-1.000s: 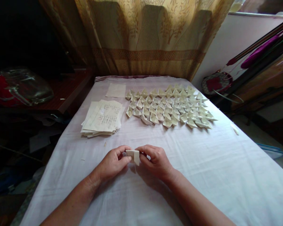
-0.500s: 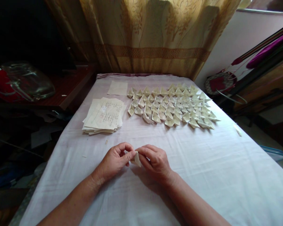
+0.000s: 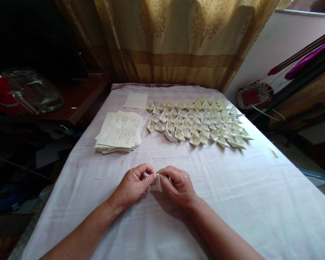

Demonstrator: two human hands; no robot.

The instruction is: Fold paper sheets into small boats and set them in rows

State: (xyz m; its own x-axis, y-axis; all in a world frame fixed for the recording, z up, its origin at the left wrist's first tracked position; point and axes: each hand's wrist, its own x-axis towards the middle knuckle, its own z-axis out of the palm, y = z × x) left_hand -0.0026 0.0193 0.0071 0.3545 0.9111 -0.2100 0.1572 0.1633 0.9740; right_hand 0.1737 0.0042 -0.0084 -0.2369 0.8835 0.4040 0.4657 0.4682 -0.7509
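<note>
Both my hands meet over the near middle of a table covered with a white cloth (image 3: 233,202). My left hand (image 3: 134,186) and my right hand (image 3: 177,186) pinch a small folded piece of cream paper (image 3: 157,182) between their fingertips. Only a narrow part of the paper shows between the fingers. Farther back lies a spread of several small folded paper boats (image 3: 197,121) in rows. To their left sits a stack of written paper sheets (image 3: 120,131), with a single sheet (image 3: 135,100) behind it.
A patterned gold curtain (image 3: 173,39) hangs behind the table. On the left stands a dark wooden shelf (image 3: 78,99) with a clear glass jar (image 3: 32,92) lying on it. Dark rods, a purple object (image 3: 306,57) and a round red item (image 3: 254,95) crowd the right side.
The folded paper was squeezed smaller between my fingertips, and my hands closed in on each other. The view shifted slightly.
</note>
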